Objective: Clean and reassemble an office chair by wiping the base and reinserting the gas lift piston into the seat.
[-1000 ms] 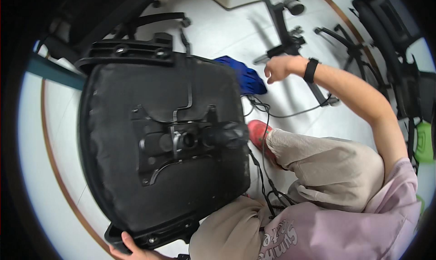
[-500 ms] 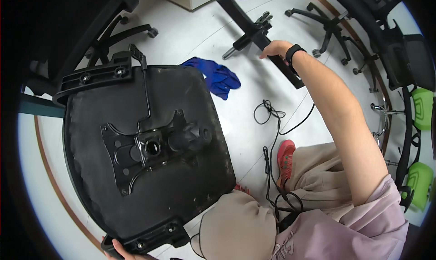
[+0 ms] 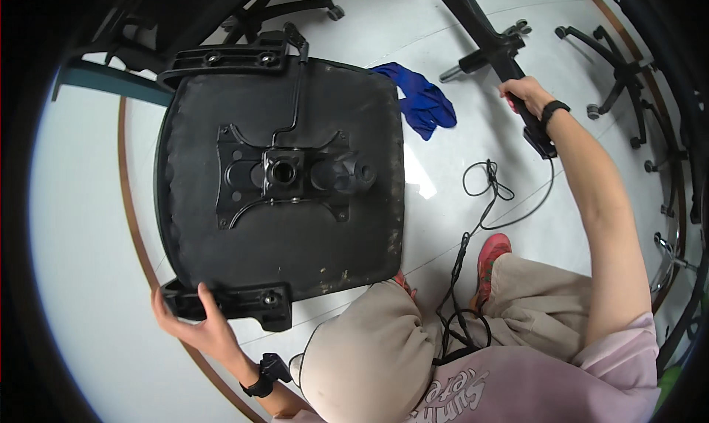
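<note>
An upturned office chair seat (image 3: 281, 179) lies on the pale floor (image 3: 81, 224), underside up — black, broad, with its metal mechanism plate (image 3: 284, 173) bolted at the middle. At the seat's near edge the left hand (image 3: 198, 321) is wrapped around a black plastic bracket (image 3: 236, 302), thumb on top and fingers curled under it. Off to the right, well apart from the seat, the right hand (image 3: 526, 92) is closed around one leg of a black chair base (image 3: 496, 50) lying on the floor. Between seat and base sits a crumpled blue cloth (image 3: 422, 102), just beside the seat's far corner. A thin black cable (image 3: 487, 194) loops across the floor near a red shoe (image 3: 490, 260).
</note>
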Demonstrator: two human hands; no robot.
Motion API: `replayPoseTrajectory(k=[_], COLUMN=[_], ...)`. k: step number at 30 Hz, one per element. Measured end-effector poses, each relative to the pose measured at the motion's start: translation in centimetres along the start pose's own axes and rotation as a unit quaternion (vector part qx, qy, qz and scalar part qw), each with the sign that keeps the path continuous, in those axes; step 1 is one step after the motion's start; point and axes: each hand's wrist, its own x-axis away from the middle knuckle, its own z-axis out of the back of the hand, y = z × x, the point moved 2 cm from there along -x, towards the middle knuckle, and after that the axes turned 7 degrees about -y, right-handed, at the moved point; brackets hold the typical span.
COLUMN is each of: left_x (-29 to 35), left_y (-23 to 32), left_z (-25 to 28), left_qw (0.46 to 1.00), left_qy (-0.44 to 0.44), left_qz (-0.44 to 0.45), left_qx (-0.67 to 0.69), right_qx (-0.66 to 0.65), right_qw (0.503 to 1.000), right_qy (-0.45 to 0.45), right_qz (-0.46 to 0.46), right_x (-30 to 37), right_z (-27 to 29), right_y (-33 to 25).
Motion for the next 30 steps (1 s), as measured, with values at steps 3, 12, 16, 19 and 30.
replayPoseTrajectory(k=[3, 12, 16, 19, 30], left_x=[-0.8, -1.1, 0.2, 1.6, 5.3], left_y=[5.0, 7.7, 8.1, 8.0, 10.7], left_z=[0.9, 0.0, -0.7, -1.4, -5.3], left_qw=[0.985, 0.891, 0.882, 0.874, 0.852], left_qy=[-0.132, -0.403, -0.427, -0.435, -0.401], left_qz=[-0.034, -0.064, -0.064, -0.067, -0.091], left_qx=[0.103, 0.200, 0.186, 0.204, 0.324], right_qx=[0.020, -0.001, -0.042, -0.053, 0.031], right_qw=[0.999, 0.992, 0.992, 0.988, 0.967], right_qy=[0.006, -0.055, -0.060, -0.066, -0.111], right_qz=[0.034, 0.115, 0.106, 0.129, 0.229], right_x=[1.5, 10.4, 16.2, 19.0, 25.1], right_z=[1.2, 0.5, 0.5, -0.4, -4.8], right_y=[1.4, 5.4, 4.4, 3.3, -0.9])
